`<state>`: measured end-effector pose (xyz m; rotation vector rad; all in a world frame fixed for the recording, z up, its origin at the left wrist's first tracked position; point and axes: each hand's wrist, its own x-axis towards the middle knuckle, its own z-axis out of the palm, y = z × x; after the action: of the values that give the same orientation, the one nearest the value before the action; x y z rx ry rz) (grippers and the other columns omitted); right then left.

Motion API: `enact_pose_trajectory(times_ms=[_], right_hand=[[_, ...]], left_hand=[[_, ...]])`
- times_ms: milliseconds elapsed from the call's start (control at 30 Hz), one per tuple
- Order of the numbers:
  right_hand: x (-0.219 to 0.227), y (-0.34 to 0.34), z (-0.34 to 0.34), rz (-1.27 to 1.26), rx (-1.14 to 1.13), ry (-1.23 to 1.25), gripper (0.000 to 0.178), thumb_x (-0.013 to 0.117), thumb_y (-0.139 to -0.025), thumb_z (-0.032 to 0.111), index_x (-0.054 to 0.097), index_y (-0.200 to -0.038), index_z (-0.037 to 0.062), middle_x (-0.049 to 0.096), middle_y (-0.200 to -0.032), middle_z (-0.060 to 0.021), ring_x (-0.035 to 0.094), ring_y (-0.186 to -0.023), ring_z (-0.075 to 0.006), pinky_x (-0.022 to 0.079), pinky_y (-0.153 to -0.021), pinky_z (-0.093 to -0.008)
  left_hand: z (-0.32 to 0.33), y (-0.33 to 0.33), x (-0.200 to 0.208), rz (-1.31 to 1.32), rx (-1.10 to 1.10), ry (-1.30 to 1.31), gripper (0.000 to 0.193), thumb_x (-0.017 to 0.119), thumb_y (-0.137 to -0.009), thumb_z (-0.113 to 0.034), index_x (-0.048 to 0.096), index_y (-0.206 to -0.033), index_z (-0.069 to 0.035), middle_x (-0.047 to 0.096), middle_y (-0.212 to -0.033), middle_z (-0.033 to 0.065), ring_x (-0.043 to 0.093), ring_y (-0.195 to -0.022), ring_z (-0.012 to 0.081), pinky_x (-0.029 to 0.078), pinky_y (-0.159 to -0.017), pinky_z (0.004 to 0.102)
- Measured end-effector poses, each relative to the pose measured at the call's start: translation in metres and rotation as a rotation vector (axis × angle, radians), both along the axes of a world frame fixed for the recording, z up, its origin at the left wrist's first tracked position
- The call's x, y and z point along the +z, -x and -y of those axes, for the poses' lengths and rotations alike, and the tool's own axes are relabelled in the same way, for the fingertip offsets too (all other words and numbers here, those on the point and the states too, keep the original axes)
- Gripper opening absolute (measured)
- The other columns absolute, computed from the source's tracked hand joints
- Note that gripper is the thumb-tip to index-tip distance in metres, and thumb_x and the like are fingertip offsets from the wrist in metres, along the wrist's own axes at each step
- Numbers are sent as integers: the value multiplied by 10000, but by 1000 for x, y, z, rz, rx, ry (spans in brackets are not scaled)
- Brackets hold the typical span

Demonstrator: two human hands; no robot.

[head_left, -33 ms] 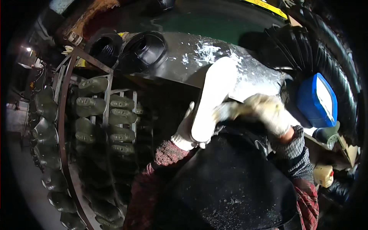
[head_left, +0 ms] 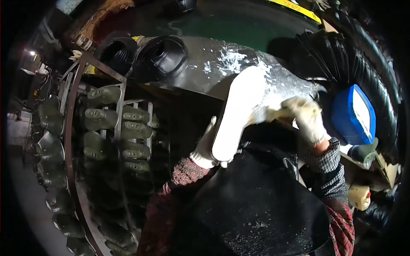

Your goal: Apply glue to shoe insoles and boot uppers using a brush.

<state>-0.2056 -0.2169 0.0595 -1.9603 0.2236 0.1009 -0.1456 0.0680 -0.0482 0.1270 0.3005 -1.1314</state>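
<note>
White sole [head_left: 239, 111], btwn left hand [head_left: 205, 147], right hand [head_left: 305, 117]

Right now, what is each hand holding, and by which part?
The left hand grips the white shoe sole at its near end. The right hand presses a pale wad to the sole's side.
</note>
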Motion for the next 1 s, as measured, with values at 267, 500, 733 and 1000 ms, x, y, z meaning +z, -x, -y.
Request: enact_pose_trajectory(times_ms=[267, 500, 733, 1000], right_hand=[[-18, -25, 13, 576, 230, 601, 332, 735, -830, 95, 659, -1151, 60, 653, -1002, -127, 636, -890, -302, 517, -765, -344], [15, -5, 1, 761, 237, 622, 313, 732, -804, 58, 655, -1108, 50, 638, -902, -116, 648, -775, -302, 528, -651, -389], [33, 0, -49, 819, 422, 381, 285, 772, -769, 57, 688, -1040, 44, 640, -838, -93, 629, -636, -231, 510, -557, -350], [11, 29, -22, 516, 143, 371, 259, 765, -805, 102, 678, -1041, 38, 658, -865, -114, 639, -773, -268, 512, -697, -357]], left_hand=[[-20, -5, -42, 195, 19, -55, 728, 358, -969, -646, 469, -1379, -55, 637, -1101, 237, 689, -870, 291, 597, -694, 380], [-15, -9, -27, 86, -7, 21, 711, 360, -959, -650, 383, -1472, -157, 628, -1136, 269, 694, -758, 416, 570, -538, 573], [20, -66, 67, 214, 193, -245, 482, 422, -1027, -450, 506, -1309, -68, 660, -1122, 128, 682, -919, 261, 614, -648, 348], [6, -170, 106, 1127, 510, -720, 329, 617, -953, -207, 559, -1197, 6, 602, -1164, 170, 602, -1084, 278, 528, -948, 394]])
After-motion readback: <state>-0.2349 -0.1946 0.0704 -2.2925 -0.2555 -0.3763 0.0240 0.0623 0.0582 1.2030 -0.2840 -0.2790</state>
